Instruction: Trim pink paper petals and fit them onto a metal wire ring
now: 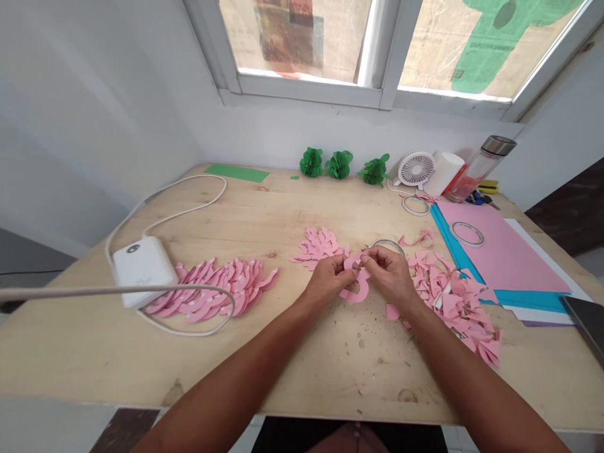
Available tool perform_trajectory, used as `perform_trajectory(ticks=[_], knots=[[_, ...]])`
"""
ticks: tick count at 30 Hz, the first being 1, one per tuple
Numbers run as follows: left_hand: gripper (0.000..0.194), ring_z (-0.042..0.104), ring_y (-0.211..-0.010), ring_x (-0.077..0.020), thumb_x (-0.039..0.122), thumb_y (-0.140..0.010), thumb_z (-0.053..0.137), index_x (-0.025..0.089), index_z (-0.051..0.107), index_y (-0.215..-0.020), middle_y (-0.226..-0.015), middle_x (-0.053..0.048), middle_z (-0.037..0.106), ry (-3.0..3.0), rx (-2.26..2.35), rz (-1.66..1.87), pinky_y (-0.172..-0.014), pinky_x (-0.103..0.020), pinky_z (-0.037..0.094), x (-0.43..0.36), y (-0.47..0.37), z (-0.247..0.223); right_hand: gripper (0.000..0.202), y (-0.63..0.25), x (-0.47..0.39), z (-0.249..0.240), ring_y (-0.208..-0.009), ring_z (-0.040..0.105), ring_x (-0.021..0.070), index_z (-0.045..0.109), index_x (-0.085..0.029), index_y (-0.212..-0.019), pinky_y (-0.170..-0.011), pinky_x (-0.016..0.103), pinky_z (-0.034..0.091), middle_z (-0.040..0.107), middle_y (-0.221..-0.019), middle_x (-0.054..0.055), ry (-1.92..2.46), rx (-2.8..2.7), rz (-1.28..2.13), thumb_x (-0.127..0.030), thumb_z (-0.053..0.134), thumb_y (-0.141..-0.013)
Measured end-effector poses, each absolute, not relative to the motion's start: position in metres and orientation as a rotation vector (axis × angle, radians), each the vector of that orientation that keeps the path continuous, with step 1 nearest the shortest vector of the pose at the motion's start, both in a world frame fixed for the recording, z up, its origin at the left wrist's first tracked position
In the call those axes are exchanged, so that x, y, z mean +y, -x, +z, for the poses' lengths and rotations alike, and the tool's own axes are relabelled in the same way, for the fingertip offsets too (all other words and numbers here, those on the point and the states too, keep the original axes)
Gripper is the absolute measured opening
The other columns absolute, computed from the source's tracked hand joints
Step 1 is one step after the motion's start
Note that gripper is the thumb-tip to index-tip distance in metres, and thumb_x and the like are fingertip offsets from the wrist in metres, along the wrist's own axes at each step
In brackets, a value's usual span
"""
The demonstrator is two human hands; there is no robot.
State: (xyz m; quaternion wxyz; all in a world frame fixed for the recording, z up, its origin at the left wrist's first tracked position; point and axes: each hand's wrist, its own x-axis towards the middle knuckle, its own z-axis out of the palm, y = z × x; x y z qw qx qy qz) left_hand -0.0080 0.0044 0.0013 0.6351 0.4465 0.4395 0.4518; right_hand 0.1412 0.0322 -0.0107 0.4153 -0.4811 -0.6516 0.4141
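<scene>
Above the middle of the table I hold a curvy pink paper cutout [360, 292] between both hands. My left hand [331, 275] pinches its left side with thumb and fingers. On the other side, my right hand [391, 272] grips its upper right part, with the fingertips of both hands close together. A small pile of pink paper cutouts [318, 246] lies just beyond my left hand. A roll of tape [389, 244] sits behind my right hand, partly hidden by it. Pink paper scraps [453, 296] are heaped to the right of my right forearm.
Overlapping pink strips [226, 286] lie at left beside a white power bank [144, 270] and its cable. Green paper balls [338, 165], a small fan [416, 168] and a glass bottle [479, 170] stand along the wall. Coloured sheets [514, 251] with a tape roll [466, 233] are at right.
</scene>
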Motion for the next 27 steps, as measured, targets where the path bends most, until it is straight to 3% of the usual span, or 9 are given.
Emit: perform_trajectory(ticks=[8,19,27], knots=[[0.016,0.054,-0.048,-0.0102,0.026,-0.066,0.064,0.013,0.055,-0.07,-0.053,0.001,0.057,-1.017,1.012,1.029,-0.05,-0.022,0.044,0.005,0.008,-0.001,0.021,-0.141,0.03,-0.006,-0.065,0.058,0.0159,0.059,-0.019,-0.072,-0.061,0.027,0.046,0.062,-0.068,0.002,1.161,-1.626,1.08,-0.036,0.052,-0.08],[0.017,0.054,-0.048,-0.0102,0.027,-0.065,0.065,0.013,0.055,-0.069,-0.054,0.001,0.057,-1.006,1.029,1.032,-0.05,-0.023,0.044,0.005,0.007,0.0,0.029,-0.139,0.029,0.001,-0.058,0.049,0.013,0.056,-0.019,-0.066,-0.053,0.023,0.04,0.053,-0.06,0.0,1.192,-1.632,0.942,-0.04,0.047,-0.082],[0.014,0.054,-0.048,-0.0101,0.024,-0.065,0.063,0.013,0.055,-0.069,-0.055,0.001,0.057,-0.993,1.031,1.039,-0.05,-0.023,0.044,0.006,0.007,-0.001,0.028,-0.14,0.031,0.0,-0.063,0.054,0.0131,0.06,-0.018,-0.074,-0.06,0.024,0.043,0.06,-0.068,0.001,1.204,-1.567,0.931,-0.037,0.043,-0.085]])
